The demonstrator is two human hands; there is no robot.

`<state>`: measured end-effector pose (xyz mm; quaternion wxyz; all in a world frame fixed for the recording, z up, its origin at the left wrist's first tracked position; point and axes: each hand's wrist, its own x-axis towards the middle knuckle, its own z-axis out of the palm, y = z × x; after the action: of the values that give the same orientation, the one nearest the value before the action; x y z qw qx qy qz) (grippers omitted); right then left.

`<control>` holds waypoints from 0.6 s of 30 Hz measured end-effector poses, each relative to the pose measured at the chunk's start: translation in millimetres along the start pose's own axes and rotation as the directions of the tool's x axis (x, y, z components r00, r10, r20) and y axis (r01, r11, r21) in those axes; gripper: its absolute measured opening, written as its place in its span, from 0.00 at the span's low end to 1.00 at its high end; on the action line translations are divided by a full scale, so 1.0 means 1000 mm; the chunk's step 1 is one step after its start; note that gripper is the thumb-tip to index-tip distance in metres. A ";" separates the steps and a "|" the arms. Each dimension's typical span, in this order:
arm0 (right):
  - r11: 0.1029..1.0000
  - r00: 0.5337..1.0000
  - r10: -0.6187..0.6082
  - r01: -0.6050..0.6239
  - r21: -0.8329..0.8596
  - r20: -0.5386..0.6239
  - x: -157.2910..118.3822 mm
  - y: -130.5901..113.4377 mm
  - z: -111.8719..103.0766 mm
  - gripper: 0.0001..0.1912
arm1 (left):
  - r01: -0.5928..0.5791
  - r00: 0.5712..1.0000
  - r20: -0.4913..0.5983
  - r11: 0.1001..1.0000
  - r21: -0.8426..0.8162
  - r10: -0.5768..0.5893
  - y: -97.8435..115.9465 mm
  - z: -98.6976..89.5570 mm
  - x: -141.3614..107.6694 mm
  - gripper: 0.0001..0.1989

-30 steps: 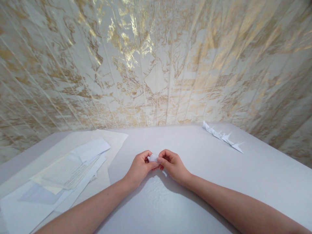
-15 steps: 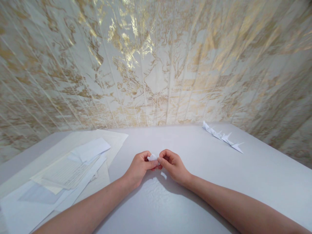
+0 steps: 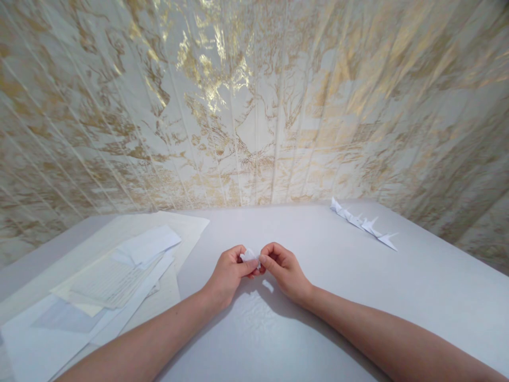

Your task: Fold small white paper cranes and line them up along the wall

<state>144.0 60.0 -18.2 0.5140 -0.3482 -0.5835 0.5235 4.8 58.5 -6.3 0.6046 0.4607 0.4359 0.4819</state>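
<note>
Two bare hands meet at the lower centre of the frame over a tabletop. Between them is a small, crumpled white paper piece, sitting mostly in the left hand, whose thumb and fingers are clamped on it. It lies leftward of the right hand, whose thumb and forefinger appear pinched on its right edge. Covering fingers hide its long axis. A loose white scrap lies just below.

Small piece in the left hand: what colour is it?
White. The small piece shows best in the head view, partly covered by the left hand.
</note>
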 end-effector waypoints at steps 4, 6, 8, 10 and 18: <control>0.998 0.997 -0.037 0.033 -0.050 -0.070 0.004 0.001 -0.004 0.14 | 0.005 0.991 -0.132 1.000 0.001 -0.005 0.002 -0.006 0.006 0.11; 0.996 0.999 -0.031 0.029 -0.079 -0.031 0.005 0.004 -0.004 0.13 | 0.006 0.989 -0.148 1.000 0.012 -0.004 0.002 -0.008 0.007 0.11; 0.991 0.999 -0.028 0.031 -0.133 0.022 0.005 0.008 -0.003 0.12 | 0.000 0.991 -0.135 1.000 0.018 0.002 0.001 -0.008 0.007 0.10; 0.976 0.998 -0.033 0.042 -0.213 0.046 0.004 0.011 -0.001 0.10 | -0.003 0.994 -0.110 1.000 0.020 0.005 -0.002 -0.007 0.006 0.09; 0.923 0.998 -0.038 0.057 -0.379 0.057 0.000 0.005 0.001 0.09 | 0.053 0.998 -0.026 0.999 -0.001 -0.053 -0.005 -0.004 0.002 0.09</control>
<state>142.7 60.6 -23.6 0.4349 -0.4141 -0.6947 0.3959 2.2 60.5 -12.0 0.6116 0.4426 0.4559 0.4715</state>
